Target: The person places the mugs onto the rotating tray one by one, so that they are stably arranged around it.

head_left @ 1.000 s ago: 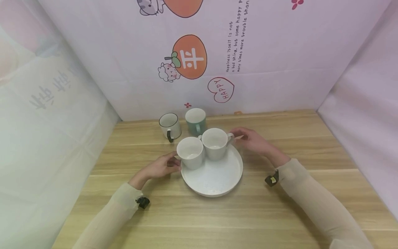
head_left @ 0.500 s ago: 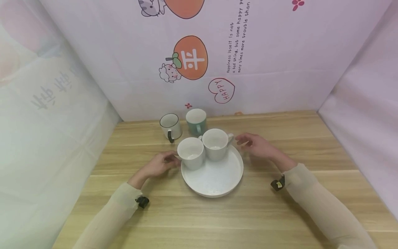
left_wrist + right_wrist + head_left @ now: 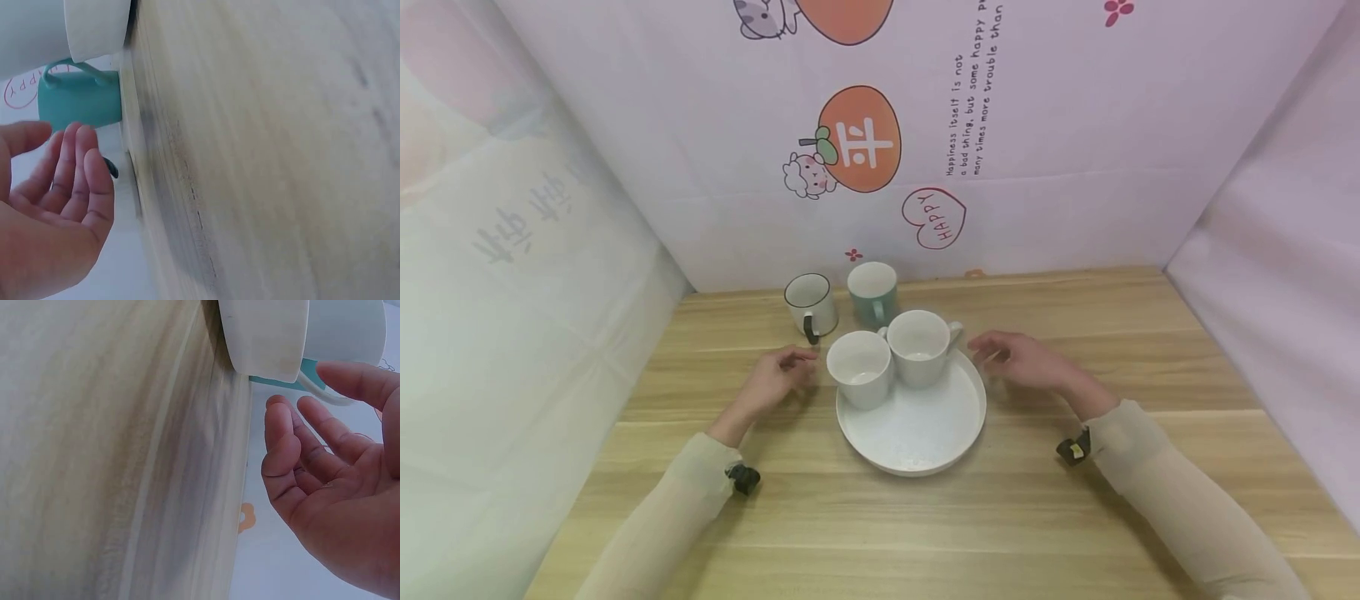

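Two plain white mugs stand side by side on a round white tray (image 3: pixel 917 437). The left white mug (image 3: pixel 861 375) sits nearer the front; the right white mug (image 3: pixel 917 350) has its handle pointing right. My left hand (image 3: pixel 772 381) hovers left of the tray, fingers loosely bent, holding nothing. To the right of the tray, my right hand (image 3: pixel 1022 362) is just off the right mug's handle, also holding nothing. In the right wrist view, that mug's handle (image 3: pixel 325 390) shows beyond the thumb, and the fingers are relaxed. The left wrist view shows relaxed fingers (image 3: pixel 94 187) too.
Behind the tray stand a white mug with a black rim and handle (image 3: pixel 812 307) and a teal mug (image 3: pixel 872 296). The wooden table (image 3: pixel 880 533) ends at a printed cloth backdrop (image 3: pixel 1052 142). White cloth hangs at both sides.
My right hand has let go of the right mug's handle and drawn slightly right. My left hand has pulled away from the left mug, up and left. The mugs and tray stay put.
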A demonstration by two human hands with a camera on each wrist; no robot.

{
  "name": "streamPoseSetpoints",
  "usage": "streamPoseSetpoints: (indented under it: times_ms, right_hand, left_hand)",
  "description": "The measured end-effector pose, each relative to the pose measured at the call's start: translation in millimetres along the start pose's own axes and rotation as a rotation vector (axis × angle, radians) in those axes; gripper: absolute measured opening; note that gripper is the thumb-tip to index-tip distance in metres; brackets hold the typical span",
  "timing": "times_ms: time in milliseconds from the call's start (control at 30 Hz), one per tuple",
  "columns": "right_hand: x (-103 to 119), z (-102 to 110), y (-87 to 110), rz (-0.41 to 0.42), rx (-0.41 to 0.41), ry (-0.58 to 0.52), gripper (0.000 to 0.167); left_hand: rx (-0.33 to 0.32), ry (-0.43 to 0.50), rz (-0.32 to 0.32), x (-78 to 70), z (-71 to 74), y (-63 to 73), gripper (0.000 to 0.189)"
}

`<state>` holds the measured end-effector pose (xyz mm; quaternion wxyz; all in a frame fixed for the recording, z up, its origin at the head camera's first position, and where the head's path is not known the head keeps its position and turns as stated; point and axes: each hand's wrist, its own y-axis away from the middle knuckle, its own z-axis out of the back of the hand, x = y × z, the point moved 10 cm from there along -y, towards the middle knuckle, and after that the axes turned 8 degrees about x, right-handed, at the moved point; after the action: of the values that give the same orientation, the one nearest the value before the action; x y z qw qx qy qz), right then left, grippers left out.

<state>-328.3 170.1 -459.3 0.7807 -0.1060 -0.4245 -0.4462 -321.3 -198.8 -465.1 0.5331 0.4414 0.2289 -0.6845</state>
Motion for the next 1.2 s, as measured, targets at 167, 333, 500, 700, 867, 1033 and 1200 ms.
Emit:
streamPoseSetpoints:
  times_ms: [167,333,500,700,867,1033,1200]
  right_hand:
    - [2.7,-2.4,0.0,0.03,0.004,-0.005,0.041]
    - [4.9,-5.2,0.2,0.046,0.017,-0.008,0.042]
    - [6.8,-7.2,1.9,0.041,0.027,-0.018,0.045]
    - [10.2,-8.1,2.1,0.044,0.033,-0.013,0.046]
    - [6.5,-8.1,0.1,0.033,0.027,-0.008,0.047]
    - [1.4,-10.4,1.7,0.009,0.049,-0.032,0.051]
    - [-1.1,-12.3,5.7,-0.002,0.076,-0.002,0.057]
  left_hand:
    - [-0.099,0.026,0.055,5.5,15.1,-0.5,0.028]
    - [-0.162,0.008,0.081,8.2,25.5,-3.7,0.03]
    - [-0.208,0.006,0.101,8.7,33.7,-8.3,0.034]
    - [-0.2,0.116,0.113,11.7,35.3,-17.2,0.038]
    - [-0.172,0.211,0.118,15.8,30.8,-23.9,0.04]
    - [-0.16,0.251,0.142,20.2,27.0,-27.9,0.041]
    - [-0.152,0.281,0.157,20.1,24.6,-30.1,0.044]
